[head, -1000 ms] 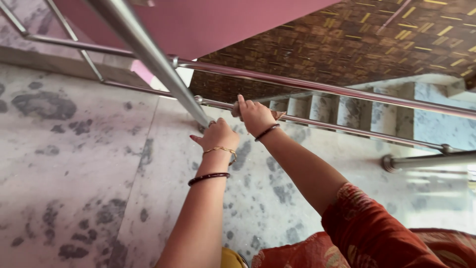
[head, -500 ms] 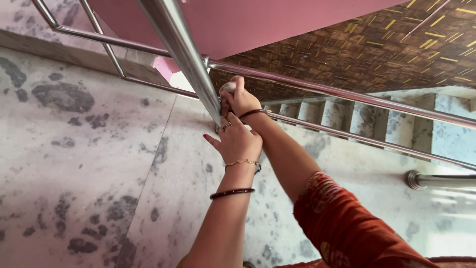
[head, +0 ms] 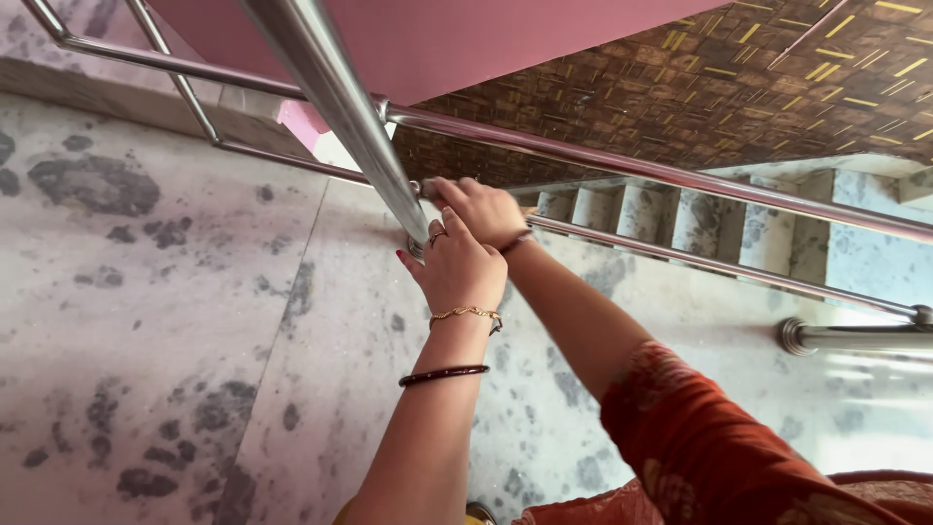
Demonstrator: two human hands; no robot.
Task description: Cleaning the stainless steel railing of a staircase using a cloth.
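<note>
My left hand [head: 457, 267] is wrapped around the foot of a slanting steel post [head: 330, 87], with a ring, a gold chain and a dark bangle on that arm. Just beyond it, my right hand [head: 483, 209] is closed over the lower steel rail [head: 680, 255] where it joins the post. The pale cloth it holds is hidden under the palm. My right arm wears an orange patterned sleeve [head: 709, 437].
An upper steel rail [head: 632, 165] runs to the right above the lower one. Another post foot [head: 855, 337] lies at the right. Grey-flecked marble floor [head: 146, 292] spreads left; marble stairs [head: 700, 219] drop behind the rails. Pink wall [head: 466, 39] and brown patterned tiles [head: 729, 87] are above.
My right hand slid along the lower rail to the post, rose up the post with a pale cloth, then dropped back to the joint. My left hand stayed on the post's foot.
</note>
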